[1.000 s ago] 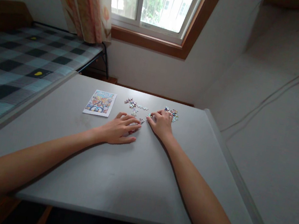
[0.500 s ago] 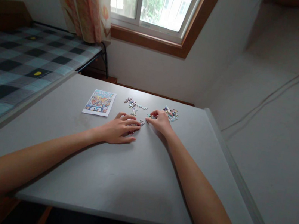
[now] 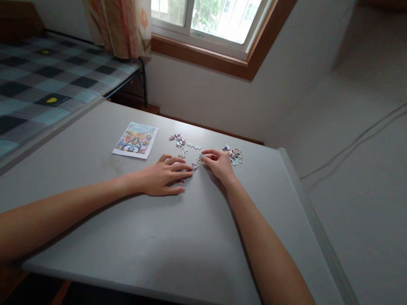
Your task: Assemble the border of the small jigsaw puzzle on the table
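Note:
My left hand (image 3: 163,177) lies palm down with its fingers spread, resting over joined jigsaw pieces (image 3: 182,182) that it partly covers. My right hand (image 3: 219,165) is closed in a pinch on a small jigsaw piece (image 3: 200,158), just right of the left fingertips; the fingers partly hide it. A short joined strip of puzzle pieces (image 3: 194,146) lies beyond the hands, with a few more pieces (image 3: 182,153) below its left end. Loose pieces form one pile (image 3: 178,140) at the back left and another pile (image 3: 234,155) behind my right hand.
A printed picture sheet (image 3: 135,140) with a penguin lies left of the pieces on the grey-white table (image 3: 150,242). Beyond the table's left edge stands a bed with a checked cover (image 3: 81,68). A window (image 3: 207,3) and a curtain (image 3: 122,5) are at the back.
The right fingers have shifted slightly away from me and changed their pinch beside the joined pieces. My left hand has stayed almost in place.

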`<state>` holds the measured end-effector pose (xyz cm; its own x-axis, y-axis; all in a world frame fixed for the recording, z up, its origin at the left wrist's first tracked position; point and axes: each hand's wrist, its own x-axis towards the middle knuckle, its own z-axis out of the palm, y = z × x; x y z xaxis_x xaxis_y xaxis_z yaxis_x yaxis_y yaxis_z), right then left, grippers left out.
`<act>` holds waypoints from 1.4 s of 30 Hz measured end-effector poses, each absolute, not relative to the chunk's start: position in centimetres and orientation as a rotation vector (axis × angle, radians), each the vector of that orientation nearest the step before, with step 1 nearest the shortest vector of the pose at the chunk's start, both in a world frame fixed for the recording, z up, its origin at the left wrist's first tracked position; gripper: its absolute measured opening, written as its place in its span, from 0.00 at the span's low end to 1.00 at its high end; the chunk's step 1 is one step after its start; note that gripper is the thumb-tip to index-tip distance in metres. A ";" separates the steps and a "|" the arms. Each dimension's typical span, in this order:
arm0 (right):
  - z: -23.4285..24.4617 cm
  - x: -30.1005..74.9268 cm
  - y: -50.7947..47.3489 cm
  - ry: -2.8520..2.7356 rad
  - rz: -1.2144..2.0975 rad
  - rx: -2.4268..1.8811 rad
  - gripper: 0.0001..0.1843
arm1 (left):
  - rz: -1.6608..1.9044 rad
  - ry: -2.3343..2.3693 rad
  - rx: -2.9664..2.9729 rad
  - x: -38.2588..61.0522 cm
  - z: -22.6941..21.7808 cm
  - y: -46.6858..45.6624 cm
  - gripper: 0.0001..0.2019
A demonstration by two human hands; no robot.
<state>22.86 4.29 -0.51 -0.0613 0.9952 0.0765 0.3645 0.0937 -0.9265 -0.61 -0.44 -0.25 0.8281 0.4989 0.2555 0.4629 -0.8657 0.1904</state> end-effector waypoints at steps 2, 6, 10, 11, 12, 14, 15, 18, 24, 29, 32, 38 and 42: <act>-0.6 22.7 4.2 -1.578 0.976 -1.393 0.10 | 0.455 0.756 2.888 -0.6 -0.3 -0.4 0.25; -0.7 22.6 4.1 -1.645 0.905 -1.433 0.10 | 0.448 0.758 2.889 -0.6 -0.3 -0.4 0.25; -0.7 22.5 4.0 -1.729 0.768 -1.509 0.11 | 0.435 0.770 2.886 -0.6 -0.3 -0.5 0.25; -0.7 22.5 4.0 -1.751 0.732 -1.528 0.11 | 0.432 0.772 2.885 -0.5 -0.3 -0.5 0.25; -0.7 22.5 3.9 -1.771 0.700 -1.544 0.11 | 0.432 0.775 2.885 -0.5 -0.3 -0.5 0.25; -0.6 22.4 3.9 -1.802 0.647 -1.573 0.12 | 0.429 0.776 2.887 -0.5 -0.2 -0.5 0.25; -0.6 22.4 3.8 -1.813 0.623 -1.589 0.12 | 0.429 0.777 2.888 -0.5 -0.2 -0.5 0.25; -0.6 22.3 3.7 -1.840 0.556 -1.638 0.12 | 0.441 0.776 2.891 -0.5 -0.1 -0.6 0.25; -0.5 22.2 3.7 -1.892 0.486 -1.679 0.12 | 0.453 0.763 2.903 -0.5 -0.2 -0.5 0.25; -0.5 22.3 3.8 -1.920 0.489 -1.679 0.13 | 0.450 0.757 2.922 -0.5 -0.3 -0.4 0.25; -0.6 22.3 3.8 -1.922 0.474 -1.685 0.13 | 0.441 0.756 2.917 -0.5 -0.3 -0.4 0.26; -1.0 22.5 4.1 -1.934 0.459 -1.670 0.13 | 0.453 0.754 2.892 -0.5 -0.3 -0.4 0.26; -1.1 22.6 4.1 -1.931 0.463 -1.634 0.12 | 0.446 0.746 2.895 -0.5 -0.3 -0.4 0.26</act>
<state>22.56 4.05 -1.14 -0.0986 0.9759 0.1945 0.7815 0.1969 -0.5920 -0.54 -0.38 -0.27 0.8352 0.4888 0.2521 0.4539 -0.8715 0.1859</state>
